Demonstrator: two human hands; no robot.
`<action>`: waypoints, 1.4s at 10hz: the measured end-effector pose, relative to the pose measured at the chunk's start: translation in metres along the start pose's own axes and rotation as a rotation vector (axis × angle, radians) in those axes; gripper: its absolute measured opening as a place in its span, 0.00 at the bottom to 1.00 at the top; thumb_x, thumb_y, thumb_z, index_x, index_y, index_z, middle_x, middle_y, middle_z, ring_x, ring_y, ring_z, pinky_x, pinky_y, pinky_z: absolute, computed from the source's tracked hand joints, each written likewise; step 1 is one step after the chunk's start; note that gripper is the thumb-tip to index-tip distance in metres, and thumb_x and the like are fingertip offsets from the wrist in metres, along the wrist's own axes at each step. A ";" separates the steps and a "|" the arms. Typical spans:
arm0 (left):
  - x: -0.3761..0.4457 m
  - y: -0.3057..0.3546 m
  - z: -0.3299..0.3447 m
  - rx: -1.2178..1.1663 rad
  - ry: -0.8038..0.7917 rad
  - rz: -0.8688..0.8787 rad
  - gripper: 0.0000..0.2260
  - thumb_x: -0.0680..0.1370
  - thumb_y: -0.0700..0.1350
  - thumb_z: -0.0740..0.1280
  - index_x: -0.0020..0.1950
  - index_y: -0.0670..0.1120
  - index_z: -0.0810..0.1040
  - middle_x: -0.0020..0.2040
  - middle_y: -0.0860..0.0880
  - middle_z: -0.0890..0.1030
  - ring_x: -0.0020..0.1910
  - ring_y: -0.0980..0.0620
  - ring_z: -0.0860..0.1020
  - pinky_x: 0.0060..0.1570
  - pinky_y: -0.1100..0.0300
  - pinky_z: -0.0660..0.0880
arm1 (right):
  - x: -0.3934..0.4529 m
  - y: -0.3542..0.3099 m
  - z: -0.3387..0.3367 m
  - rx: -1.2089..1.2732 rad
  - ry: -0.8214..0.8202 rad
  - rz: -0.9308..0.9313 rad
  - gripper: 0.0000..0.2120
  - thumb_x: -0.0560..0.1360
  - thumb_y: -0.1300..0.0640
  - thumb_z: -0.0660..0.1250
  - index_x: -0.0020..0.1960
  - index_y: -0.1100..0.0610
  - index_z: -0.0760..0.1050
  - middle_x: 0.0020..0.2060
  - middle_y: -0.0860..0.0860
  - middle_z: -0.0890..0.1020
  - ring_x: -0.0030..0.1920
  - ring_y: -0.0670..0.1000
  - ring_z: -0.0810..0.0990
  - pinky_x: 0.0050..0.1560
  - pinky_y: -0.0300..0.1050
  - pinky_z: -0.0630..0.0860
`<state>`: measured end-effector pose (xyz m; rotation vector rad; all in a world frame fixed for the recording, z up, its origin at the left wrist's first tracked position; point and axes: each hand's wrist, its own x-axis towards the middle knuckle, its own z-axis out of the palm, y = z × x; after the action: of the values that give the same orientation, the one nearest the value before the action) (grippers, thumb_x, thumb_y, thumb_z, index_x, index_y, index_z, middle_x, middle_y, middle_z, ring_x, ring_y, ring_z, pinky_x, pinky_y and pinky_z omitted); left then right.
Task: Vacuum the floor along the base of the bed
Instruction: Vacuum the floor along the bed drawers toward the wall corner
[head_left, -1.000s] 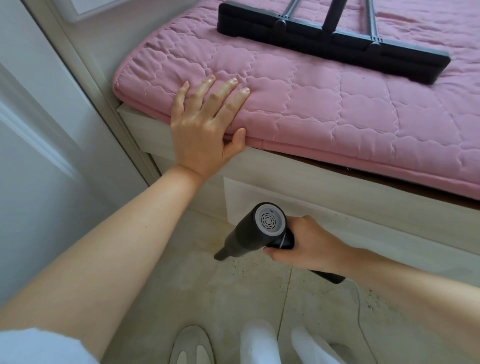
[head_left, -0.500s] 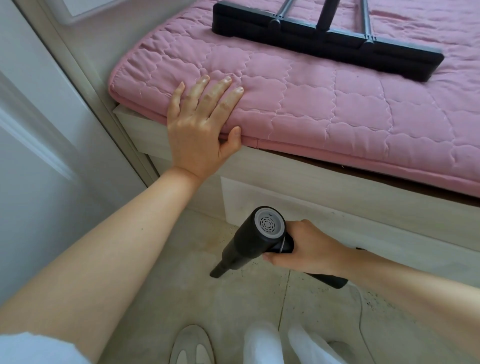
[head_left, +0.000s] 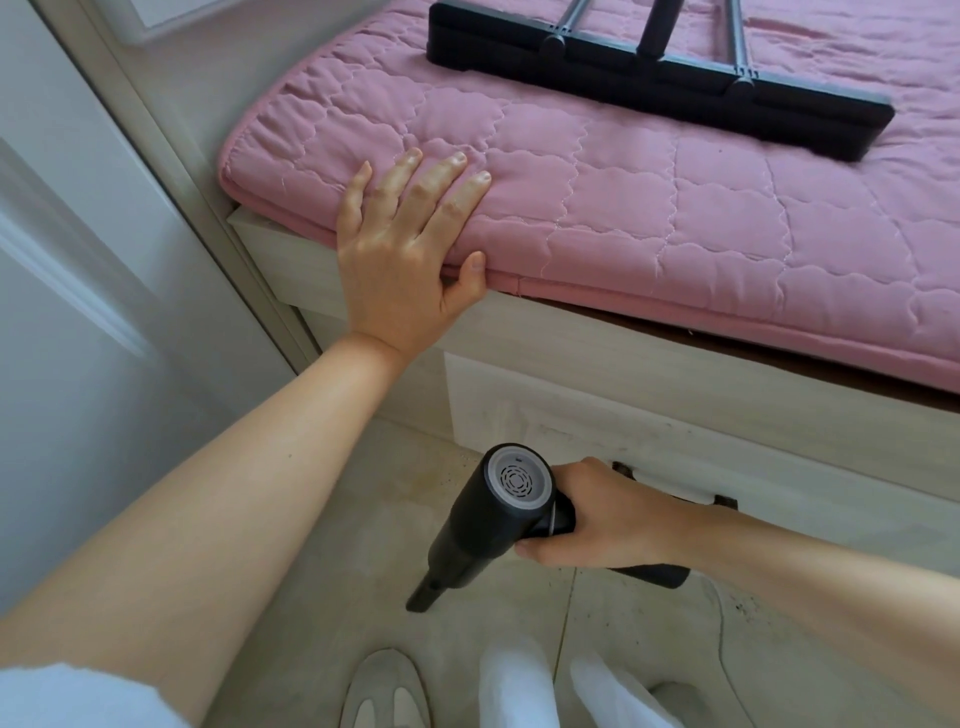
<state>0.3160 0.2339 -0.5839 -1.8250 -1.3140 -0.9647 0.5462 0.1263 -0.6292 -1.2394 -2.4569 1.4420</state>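
Handheld vacuum (head_left: 493, 514), black, gripped by right hand (head_left: 602, 525), nozzle angled down at floor (head_left: 311, 519) beside bed base (head_left: 649, 410); left hand (head_left: 400, 260), fingers spread flat on pink quilted mattress (head_left: 675, 218) bearing black broom head (head_left: 660, 83).

Open floor (head_left: 322, 613) is left between the door (head_left: 78, 312) and the bed base (head_left: 649, 415). Passage rightward is bounded by the bed base, and nearer ground is occupied by a slipper (head_left: 387, 691).
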 end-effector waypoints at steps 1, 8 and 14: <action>0.000 -0.001 0.000 -0.002 0.001 0.003 0.23 0.81 0.58 0.51 0.69 0.50 0.76 0.68 0.50 0.76 0.69 0.45 0.73 0.68 0.40 0.64 | 0.000 0.001 0.003 0.003 -0.039 0.004 0.13 0.69 0.47 0.71 0.52 0.45 0.76 0.43 0.41 0.82 0.46 0.40 0.80 0.49 0.38 0.78; 0.000 -0.001 -0.001 0.018 -0.008 -0.006 0.24 0.80 0.58 0.51 0.69 0.50 0.76 0.68 0.50 0.77 0.68 0.44 0.73 0.69 0.41 0.64 | -0.012 0.014 -0.025 -0.106 0.152 0.064 0.13 0.69 0.48 0.73 0.53 0.45 0.77 0.42 0.43 0.83 0.43 0.40 0.80 0.46 0.37 0.78; 0.000 0.000 -0.001 0.025 -0.011 -0.001 0.25 0.80 0.58 0.50 0.68 0.50 0.76 0.68 0.49 0.77 0.68 0.44 0.74 0.68 0.41 0.64 | 0.000 0.017 -0.022 -0.160 0.229 0.010 0.17 0.69 0.46 0.72 0.56 0.47 0.76 0.43 0.45 0.83 0.44 0.43 0.81 0.47 0.41 0.78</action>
<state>0.3155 0.2336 -0.5833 -1.8133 -1.3281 -0.9363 0.5655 0.1471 -0.6296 -1.3611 -2.4505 1.0540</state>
